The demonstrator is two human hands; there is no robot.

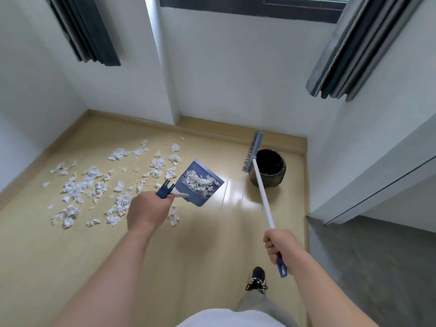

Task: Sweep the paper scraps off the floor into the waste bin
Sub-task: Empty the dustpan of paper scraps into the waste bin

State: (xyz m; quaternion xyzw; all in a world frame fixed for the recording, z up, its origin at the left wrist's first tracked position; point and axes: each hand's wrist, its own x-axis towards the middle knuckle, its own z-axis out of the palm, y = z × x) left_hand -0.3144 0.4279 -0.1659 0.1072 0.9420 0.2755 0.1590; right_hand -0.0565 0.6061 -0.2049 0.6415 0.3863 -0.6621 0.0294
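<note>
My left hand (147, 212) grips the handle of a blue dustpan (200, 182), held off the floor and loaded with white paper scraps. My right hand (279, 245) is closed around the white pole of a blue broom (253, 152), whose head hangs in the air just left of the dark waste bin (269, 168). The bin stands on the floor near the far wall, to the right of the dustpan. Many white paper scraps (94, 187) lie scattered on the light wood floor at the left.
White walls close off the far side and the left. A pale cabinet or door panel (377, 175) juts in at the right above grey flooring (377, 267). Dark curtains (363, 46) hang at both upper corners. My shoe (257, 278) stands on the floor below.
</note>
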